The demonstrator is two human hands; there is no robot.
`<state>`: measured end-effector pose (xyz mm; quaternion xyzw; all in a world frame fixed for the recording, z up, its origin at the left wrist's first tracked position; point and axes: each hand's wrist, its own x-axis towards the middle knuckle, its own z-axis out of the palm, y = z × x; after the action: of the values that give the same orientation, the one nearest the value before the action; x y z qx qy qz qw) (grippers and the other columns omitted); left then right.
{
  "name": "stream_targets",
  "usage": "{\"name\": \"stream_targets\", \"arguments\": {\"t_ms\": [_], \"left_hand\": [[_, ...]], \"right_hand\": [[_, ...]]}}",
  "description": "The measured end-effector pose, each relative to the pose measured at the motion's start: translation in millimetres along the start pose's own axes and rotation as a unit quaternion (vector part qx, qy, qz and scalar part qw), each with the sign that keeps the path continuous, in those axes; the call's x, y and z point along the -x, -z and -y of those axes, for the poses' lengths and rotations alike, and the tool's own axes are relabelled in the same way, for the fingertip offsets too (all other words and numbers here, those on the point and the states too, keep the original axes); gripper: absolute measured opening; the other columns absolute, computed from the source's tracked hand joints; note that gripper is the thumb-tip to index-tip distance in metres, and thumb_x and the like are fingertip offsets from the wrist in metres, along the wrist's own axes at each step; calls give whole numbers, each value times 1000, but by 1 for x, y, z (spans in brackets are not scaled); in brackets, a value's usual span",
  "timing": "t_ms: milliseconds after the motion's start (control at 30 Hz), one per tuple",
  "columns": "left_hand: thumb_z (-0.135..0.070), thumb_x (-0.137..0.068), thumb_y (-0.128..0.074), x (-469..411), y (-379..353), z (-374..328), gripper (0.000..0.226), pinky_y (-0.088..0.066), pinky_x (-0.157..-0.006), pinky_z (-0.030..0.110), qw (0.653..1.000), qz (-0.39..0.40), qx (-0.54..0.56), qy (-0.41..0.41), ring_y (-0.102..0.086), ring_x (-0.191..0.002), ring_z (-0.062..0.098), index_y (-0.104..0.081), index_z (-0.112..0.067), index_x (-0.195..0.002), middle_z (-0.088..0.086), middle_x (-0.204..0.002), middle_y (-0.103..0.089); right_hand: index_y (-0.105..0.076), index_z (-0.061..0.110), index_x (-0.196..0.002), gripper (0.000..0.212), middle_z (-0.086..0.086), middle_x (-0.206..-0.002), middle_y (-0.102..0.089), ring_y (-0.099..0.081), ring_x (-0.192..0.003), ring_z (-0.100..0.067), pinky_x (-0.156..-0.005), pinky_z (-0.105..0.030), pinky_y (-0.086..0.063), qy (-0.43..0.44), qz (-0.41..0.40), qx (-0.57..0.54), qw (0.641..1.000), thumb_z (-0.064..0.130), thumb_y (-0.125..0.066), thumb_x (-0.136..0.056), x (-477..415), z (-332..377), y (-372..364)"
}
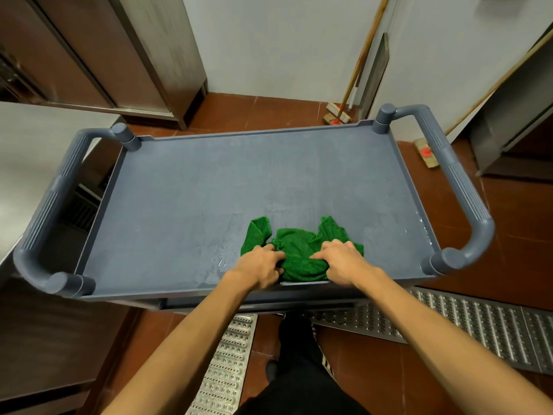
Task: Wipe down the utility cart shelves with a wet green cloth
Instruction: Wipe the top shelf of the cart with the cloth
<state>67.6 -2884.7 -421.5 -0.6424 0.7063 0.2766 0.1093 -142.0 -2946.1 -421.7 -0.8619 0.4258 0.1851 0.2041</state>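
Now we grip the crumpled green terry cloth (300,254) with both hands at the near edge of the blue-grey plastic cart's top shelf (209,190).

We see our left hand (259,266) and right hand (344,262) each with fingers curled into the cloth's near folds, bunching it between them. The cloth is a deep, saturated green with a looped, nubby pile. Two of its corners flare out toward the far side, and its near hem lies against the shelf's raised lip, right of centre. Glistening wet patches (223,256) show on the shelf just left of the cloth and along the right rim. Ribbed tubular handles (51,205) frame both ends of the cart.
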Motion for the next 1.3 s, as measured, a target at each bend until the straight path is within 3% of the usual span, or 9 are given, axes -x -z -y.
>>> {"name": "stream_targets", "arguments": {"t_ms": [233,433,533,600,700,867,1000,1133,1300], "left_hand": [[-25,-96,-52,7,6,-6,32,-44,-93,47,999,44,-29,-9,-50,-113,40,-61,-19,-125,16,-123,-52],[-29,-94,-58,12,12,2,28,-48,-90,41,1000,7,1,-4,-57,-112,38,-61,-13,-117,15,-117,-56],[-32,-94,-62,12,24,14,33,-48,-92,41,999,-33,37,7,-56,-112,37,-58,-12,-120,15,-115,-54],[-30,-93,-63,10,40,15,38,-47,-92,40,997,-64,47,7,-54,-113,35,-55,-11,-124,16,-120,-54],[-29,-92,-65,5,74,10,37,-47,-89,40,994,-100,44,-10,-56,-112,35,-52,-10,-121,15,-120,-58],[-28,-89,-67,5,134,6,35,-44,-77,38,983,-183,3,-33,-56,-105,33,-50,-13,-116,10,-116,-62],[-28,-89,-67,1,181,6,33,-47,-75,40,974,-215,-37,-52,-55,-99,32,-48,-14,-113,9,-111,-61],[-20,-83,-66,-15,221,9,30,-41,-69,37,968,-236,-58,-57,-50,-97,29,-42,-21,-100,1,-99,-52],[-10,-76,-63,-45,260,8,34,-36,-65,36,960,-262,-69,-65,-46,-93,25,-39,-24,-95,1,-100,-54]], "right_hand": [[-50,31,-143,61,-2,-133,-52,-41,-127,-26,-106,-42,-31,2,24,35,999,4,-48,-88,-1,6,1],[-52,28,-139,61,-3,-129,-52,-43,-123,-27,-104,-41,-38,7,0,-10,1000,2,-52,-83,11,-3,7],[-58,25,-129,47,-5,-122,-59,-49,-119,-28,-95,-35,-44,-13,-33,-44,998,16,-61,-83,19,-24,26],[-63,23,-115,34,-7,-112,-67,-58,-108,-30,-79,-31,-42,-29,-45,-36,998,26,-65,-81,21,-33,46],[-62,23,-102,23,-9,-100,-68,-61,-96,-32,-67,-30,-39,-44,-74,-48,995,26,-66,-79,18,-41,80],[-60,27,-98,26,-3,-99,-62,-60,-94,-26,-80,-40,-53,-48,-124,-86,987,29,-77,-80,11,-54,144],[-61,29,-95,27,2,-96,-59,-58,-92,-23,-79,-43,-54,-25,-155,-80,984,36,-81,-78,3,-61,192],[-59,32,-78,23,5,-84,-61,-57,-80,-16,-65,-33,-46,3,-165,-87,982,32,-82,-77,-9,-69,239],[-62,32,-84,20,7,-88,-59,-56,-86,-17,-74,-35,-48,10,-191,-105,976,30,-81,-78,-31,-89,284]]}}
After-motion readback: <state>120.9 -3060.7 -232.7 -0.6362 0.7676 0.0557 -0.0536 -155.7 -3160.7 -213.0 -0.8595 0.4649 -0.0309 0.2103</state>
